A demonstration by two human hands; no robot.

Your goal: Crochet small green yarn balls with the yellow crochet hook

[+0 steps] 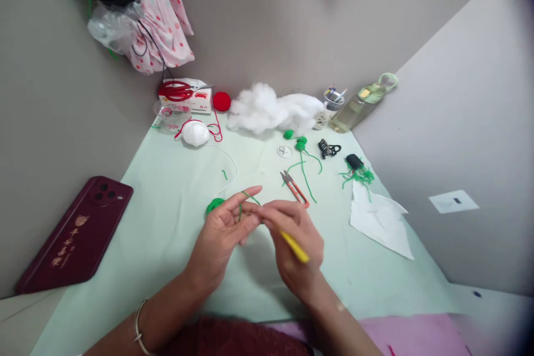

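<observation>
My left hand (227, 228) is over the middle of the pale green table, index finger stretched out with green yarn (251, 197) looped over it, thumb and other fingers pinching at the yarn. My right hand (296, 239) is closed on a crochet hook with a yellow handle (294, 246), its tip end meeting the left fingertips. What the fingertips pinch between them is too small to make out. A green yarn ball (214, 206) lies just behind my left hand. Orange-handled thread snips (296, 189) rest on the table beyond my right hand.
White stuffing (271, 110), a red yarn ball (221, 102), a white yarn ball (195, 133) and red scissors (177, 90) sit at the back. A bottle (359, 108), hair clip (329, 148), green scraps (359, 173) and white paper (379, 219) are right. A dark red phone (79, 233) is left.
</observation>
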